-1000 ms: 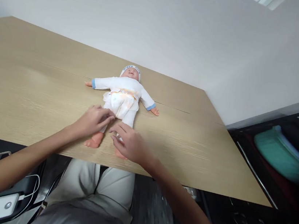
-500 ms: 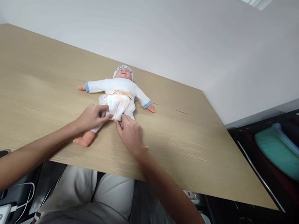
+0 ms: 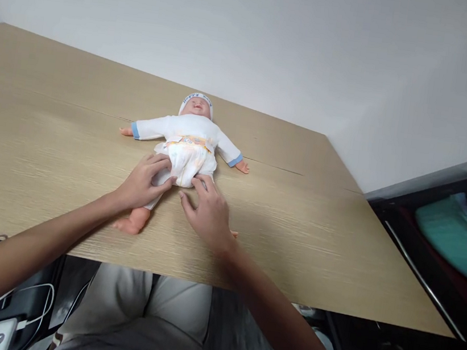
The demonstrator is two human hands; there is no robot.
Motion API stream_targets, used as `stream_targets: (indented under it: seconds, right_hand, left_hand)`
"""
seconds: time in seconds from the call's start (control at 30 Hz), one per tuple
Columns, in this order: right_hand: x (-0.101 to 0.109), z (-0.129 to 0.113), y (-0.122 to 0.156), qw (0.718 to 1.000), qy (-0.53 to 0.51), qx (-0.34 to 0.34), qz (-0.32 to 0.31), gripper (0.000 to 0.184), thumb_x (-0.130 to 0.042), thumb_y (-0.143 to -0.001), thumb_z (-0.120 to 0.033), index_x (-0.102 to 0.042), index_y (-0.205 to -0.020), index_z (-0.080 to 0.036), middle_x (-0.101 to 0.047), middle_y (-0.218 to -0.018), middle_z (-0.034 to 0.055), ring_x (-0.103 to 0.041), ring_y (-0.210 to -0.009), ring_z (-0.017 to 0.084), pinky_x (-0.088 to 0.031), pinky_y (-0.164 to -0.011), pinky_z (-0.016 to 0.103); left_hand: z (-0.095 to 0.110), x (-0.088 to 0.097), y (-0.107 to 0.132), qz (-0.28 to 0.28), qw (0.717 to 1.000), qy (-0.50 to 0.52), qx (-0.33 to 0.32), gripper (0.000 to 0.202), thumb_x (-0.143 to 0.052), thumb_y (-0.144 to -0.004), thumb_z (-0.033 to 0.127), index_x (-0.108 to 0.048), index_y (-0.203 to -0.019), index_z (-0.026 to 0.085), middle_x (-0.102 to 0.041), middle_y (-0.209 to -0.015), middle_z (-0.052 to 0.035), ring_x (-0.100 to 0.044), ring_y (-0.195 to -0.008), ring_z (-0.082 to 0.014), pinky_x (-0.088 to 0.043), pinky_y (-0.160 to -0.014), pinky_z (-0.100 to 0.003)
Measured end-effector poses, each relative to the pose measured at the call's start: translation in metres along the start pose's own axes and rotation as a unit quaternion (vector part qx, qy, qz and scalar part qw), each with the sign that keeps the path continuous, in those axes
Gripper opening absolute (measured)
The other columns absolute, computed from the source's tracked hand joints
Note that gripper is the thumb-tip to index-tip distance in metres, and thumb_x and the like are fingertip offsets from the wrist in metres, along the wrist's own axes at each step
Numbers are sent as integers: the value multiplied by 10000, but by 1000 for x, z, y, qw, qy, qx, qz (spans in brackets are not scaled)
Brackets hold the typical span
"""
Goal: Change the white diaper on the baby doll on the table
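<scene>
I saw the doll [image 3: 191,135] on its back mid the bench [image 3: 49,133], diaper [image 3: 186,160] on and its waistband seemingly fastened. Left hand [image 3: 144,183] pinched the diaper's leg edge. Right hand [image 3: 209,212] lay loose, fingertips on its lower edge, gripping nothing. I judged only the leg edges remained.

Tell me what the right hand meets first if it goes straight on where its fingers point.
The diaper on the doll: the right hand points at its lower edge, between the legs, and seems to be touching it, though depth is unclear.
</scene>
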State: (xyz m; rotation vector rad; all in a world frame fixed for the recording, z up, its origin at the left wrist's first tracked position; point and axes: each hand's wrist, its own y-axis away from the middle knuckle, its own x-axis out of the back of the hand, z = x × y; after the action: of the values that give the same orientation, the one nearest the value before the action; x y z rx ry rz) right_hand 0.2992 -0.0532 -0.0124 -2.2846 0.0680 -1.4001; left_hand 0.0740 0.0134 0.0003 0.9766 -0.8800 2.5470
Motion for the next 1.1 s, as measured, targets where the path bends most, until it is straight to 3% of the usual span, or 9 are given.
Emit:
stream_targets:
  seconds: [0.17, 0.3, 0.4, 0.5, 0.63, 0.73, 0.87, 1.0, 1.1]
  right_hand:
    - [-2, 0, 0, 1000, -30, 7, -3, 289, -701, -1102, -370, -684, -1344, -213, -774, -1406, 156, -729, -1254, 365, -588, -1074, 501]
    - [-6, -1, -2, 998, -59, -35, 8, 329, -730, -1070, -425, -653, -1317, -223, -807, -1247, 146, -760, -1168, 368, -593, -991, 484]
    - [-9, 1, -5, 991, -104, -78, 37, 353, -741, -1045, -445, -603, -1307, -254, -813, -1244, 120, -778, -1112, 354, -581, -909, 453]
    - [-9, 5, -11, 976, -172, -107, 77, 346, -747, -1015, -409, -550, -1266, -275, -822, -1219, 82, -771, -913, 282, -561, -890, 439]
    - [-2, 13, -17, 958, -237, -128, 94, 405, -808, -965, -402, -518, -1221, -283, -831, -1055, 11, -648, -661, 197, -543, -930, 446]
    - [7, 16, -17, 957, -239, -142, 88, 400, -838, -967, -460, -560, -1194, -282, -856, -1068, 8, -667, -691, 198, -525, -964, 447]
    - [16, 20, -16, 969, -198, -136, 54, 265, -808, -1025, -513, -695, -1050, -275, -891, -1105, 17, -728, -813, 228, -493, -1016, 464]
    - [16, 19, -14, 982, -141, -117, 37, 233, -751, -1090, -511, -790, -1071, -282, -899, -1051, 22, -738, -934, 274, -463, -1061, 501]
    - [12, 17, -14, 990, -111, -91, 11, 194, -784, -1074, -474, -820, -1092, -284, -886, -1140, 43, -719, -1066, 303, -470, -1042, 491]
  left_hand:
    - [-3, 0, 0, -16, 1000, 2, 9, 214, -640, -1071, 425, -614, -980, 232, -723, -1013, -63, -605, -1027, -291, -490, -1001, -447]
    - [-6, -1, -1, -9, 999, 12, 37, 242, -683, -1031, 464, -646, -997, 227, -655, -975, -61, -584, -996, -288, -498, -928, -425]
    - [-7, -2, -3, -5, 998, 30, 49, 269, -724, -1003, 476, -628, -969, 226, -613, -955, -48, -571, -932, -265, -485, -874, -406]
    - [-11, -5, -4, 14, 994, 72, 76, 331, -795, -970, 501, -600, -986, 234, -575, -899, -14, -550, -880, -241, -449, -817, -378]
    - [-21, -14, -3, 64, 971, 196, 120, 514, -935, -871, 489, -498, -1003, 254, -541, -947, 20, -522, -849, -185, -430, -786, -337]
    - [-26, -17, -2, 103, 949, 249, 165, 632, -1006, -797, 460, -447, -1020, 265, -526, -992, 26, -536, -845, -164, -445, -784, -331]
    - [-22, -12, 0, 85, 931, 273, 226, 712, -1051, -737, 478, -485, -1113, 265, -676, -1060, -8, -662, -912, -209, -504, -810, -362]
    - [-17, -7, 3, 79, 937, 231, 248, 677, -1040, -757, 549, -600, -1172, 246, -762, -1055, -36, -729, -962, -258, -541, -853, -403]
    - [-15, -5, 4, 67, 951, 190, 235, 570, -998, -812, 615, -734, -1136, 228, -807, -1053, -60, -754, -988, -286, -555, -880, -421]
